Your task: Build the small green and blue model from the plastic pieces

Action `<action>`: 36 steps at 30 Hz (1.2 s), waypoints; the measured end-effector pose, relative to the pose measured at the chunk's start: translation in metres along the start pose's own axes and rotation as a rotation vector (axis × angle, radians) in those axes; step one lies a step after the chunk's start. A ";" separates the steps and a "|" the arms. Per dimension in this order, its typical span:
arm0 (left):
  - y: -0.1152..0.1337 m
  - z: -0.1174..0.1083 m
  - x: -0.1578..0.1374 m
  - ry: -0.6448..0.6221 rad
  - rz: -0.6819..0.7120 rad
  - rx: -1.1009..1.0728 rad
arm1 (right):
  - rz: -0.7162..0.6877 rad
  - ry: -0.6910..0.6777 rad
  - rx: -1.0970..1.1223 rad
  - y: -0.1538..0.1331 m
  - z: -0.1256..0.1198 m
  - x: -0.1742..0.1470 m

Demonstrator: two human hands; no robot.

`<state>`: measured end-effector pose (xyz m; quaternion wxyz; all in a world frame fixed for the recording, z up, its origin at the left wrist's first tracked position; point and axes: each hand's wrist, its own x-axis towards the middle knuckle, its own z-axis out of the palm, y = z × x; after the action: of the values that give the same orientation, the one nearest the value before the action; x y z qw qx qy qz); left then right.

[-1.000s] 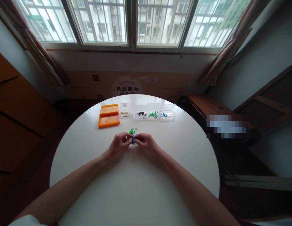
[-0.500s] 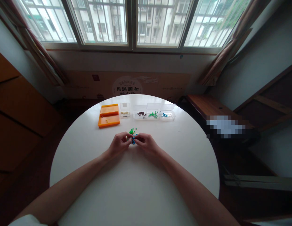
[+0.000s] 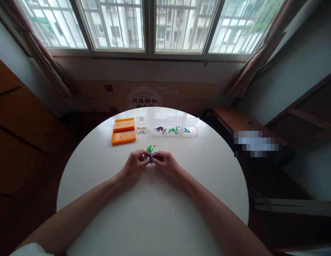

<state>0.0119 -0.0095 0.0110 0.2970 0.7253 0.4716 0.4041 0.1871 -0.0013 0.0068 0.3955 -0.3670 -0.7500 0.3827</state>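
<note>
Near the middle of the white round table, my left hand and my right hand meet fingertip to fingertip. Both are closed in a pinch on a cluster of small blue pieces, partly hidden by the fingers; whether these are beads or tiny bricks is too small to tell. Just beyond the fingertips, several loose green pieces lie on the table. Some of this pile is covered by my left hand.
An orange tray with a few yellow bits stands at the back left. Beside it are a small clear box of cream pieces and clear open-lidded boxes with brown, green and blue pieces. A wooden bench is right of the table.
</note>
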 end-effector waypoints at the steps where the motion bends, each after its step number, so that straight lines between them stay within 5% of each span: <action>1: 0.000 0.000 0.000 0.002 0.002 0.004 | 0.000 -0.002 0.001 0.000 0.000 0.000; 36: -0.006 0.000 0.000 -0.013 0.068 0.007 | -0.015 -0.005 -0.061 0.004 0.001 0.000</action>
<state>0.0096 -0.0067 0.0058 0.2837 0.7444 0.4463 0.4077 0.1872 0.0002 0.0035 0.3850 -0.3721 -0.7651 0.3576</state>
